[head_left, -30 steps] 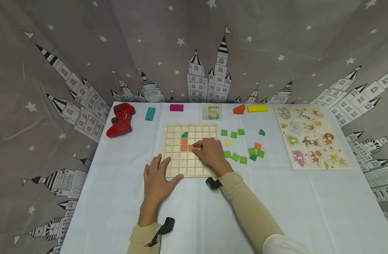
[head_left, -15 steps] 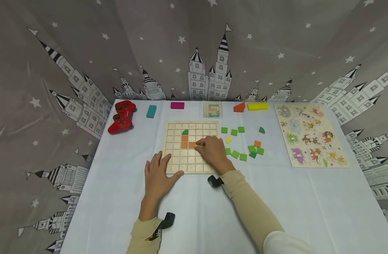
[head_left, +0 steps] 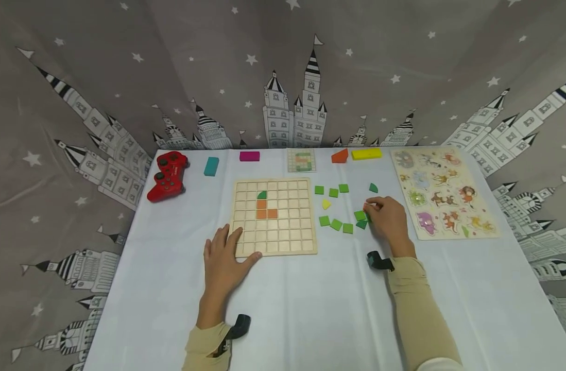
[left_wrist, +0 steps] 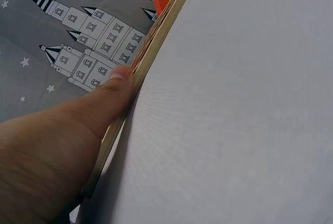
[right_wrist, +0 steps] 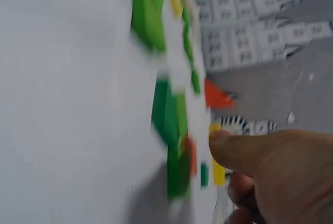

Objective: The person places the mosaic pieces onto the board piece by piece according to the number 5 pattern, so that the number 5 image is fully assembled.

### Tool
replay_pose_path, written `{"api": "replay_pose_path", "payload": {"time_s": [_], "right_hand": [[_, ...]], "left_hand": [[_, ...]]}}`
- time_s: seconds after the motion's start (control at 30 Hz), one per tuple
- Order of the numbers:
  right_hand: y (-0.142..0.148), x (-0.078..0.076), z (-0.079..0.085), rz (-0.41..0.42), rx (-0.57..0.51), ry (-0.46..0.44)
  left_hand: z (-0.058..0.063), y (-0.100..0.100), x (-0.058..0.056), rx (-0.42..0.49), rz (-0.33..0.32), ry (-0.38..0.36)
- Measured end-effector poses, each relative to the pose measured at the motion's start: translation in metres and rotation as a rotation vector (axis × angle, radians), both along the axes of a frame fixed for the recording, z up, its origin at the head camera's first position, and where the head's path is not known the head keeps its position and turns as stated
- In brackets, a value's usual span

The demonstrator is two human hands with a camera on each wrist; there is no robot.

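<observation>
My left hand [head_left: 224, 263] rests spread over the near left corner of a wooden grid board [head_left: 283, 248], fingers on its left side. In the left wrist view the thumb [left_wrist: 120, 81] lies along the board's edge. A green quarter-circle tile [head_left: 262, 195] and several orange square tiles [head_left: 272, 214] sit in the grid. At the loose tiles on the right, my right hand [head_left: 390, 221] has thumb and fingertips right at an orange tile [right_wrist: 191, 156], which shows apart from the thumb in the blurred right wrist view. Green square tiles [head_left: 359, 216] and a dark green quarter-circle [head_left: 361, 224] lie beside it.
More green squares [head_left: 336, 224] and a yellow piece [head_left: 326, 204] lie right of the board. Behind are a pattern card [head_left: 302, 160], coloured blocks [head_left: 366, 154] and a red game controller [head_left: 169, 176]. An animal puzzle board [head_left: 442, 234] lies at the far right.
My right hand has let go of an orange tile on the grid and moved right to the loose tiles. The left hand stays on the board's corner.
</observation>
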State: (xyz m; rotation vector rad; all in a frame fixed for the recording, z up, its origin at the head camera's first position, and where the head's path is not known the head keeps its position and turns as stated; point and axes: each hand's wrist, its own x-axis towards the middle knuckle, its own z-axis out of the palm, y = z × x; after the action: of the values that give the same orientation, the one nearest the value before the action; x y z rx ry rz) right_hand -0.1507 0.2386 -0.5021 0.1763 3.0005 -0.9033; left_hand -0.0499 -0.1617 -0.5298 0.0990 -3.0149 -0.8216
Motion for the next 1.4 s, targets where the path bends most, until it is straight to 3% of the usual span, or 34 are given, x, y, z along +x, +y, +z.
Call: {"api": "replay_pose_path", "payload": {"time_s": [0.13, 0.27, 0.53, 0.63, 0.83, 1.1, 1.4], "right_hand": [[0.017, -0.007, -0.003, 0.073, 0.067, -0.062], [0.019, -0.009, -0.004, 0.101, 0.162, -0.037], [0.022, -0.027, -0.001, 0.067, 0.101, 0.071], [0.025, -0.029, 0.002, 0.055, 0.075, 0.036], [0.026, -0.024, 0.004, 0.128, 0.127, -0.075], [0.025, -0.022, 0.001, 0.125, 0.132, -0.099], [0.02, -0.026, 0.003, 0.211, 0.172, -0.069]], "left_hand": [[0.003, 0.0, 0.003, 0.005, 0.006, -0.029], [0.004, 0.001, 0.003, -0.003, 0.003, -0.034], [0.002, 0.001, -0.004, -0.007, -0.001, -0.006], [0.001, 0.002, -0.006, -0.014, -0.009, -0.001], [0.002, 0.002, -0.002, -0.016, 0.001, 0.003], [0.001, 0.002, 0.002, -0.021, 0.004, -0.026], [0.001, -0.001, 0.002, -0.021, 0.007, -0.025]]}}
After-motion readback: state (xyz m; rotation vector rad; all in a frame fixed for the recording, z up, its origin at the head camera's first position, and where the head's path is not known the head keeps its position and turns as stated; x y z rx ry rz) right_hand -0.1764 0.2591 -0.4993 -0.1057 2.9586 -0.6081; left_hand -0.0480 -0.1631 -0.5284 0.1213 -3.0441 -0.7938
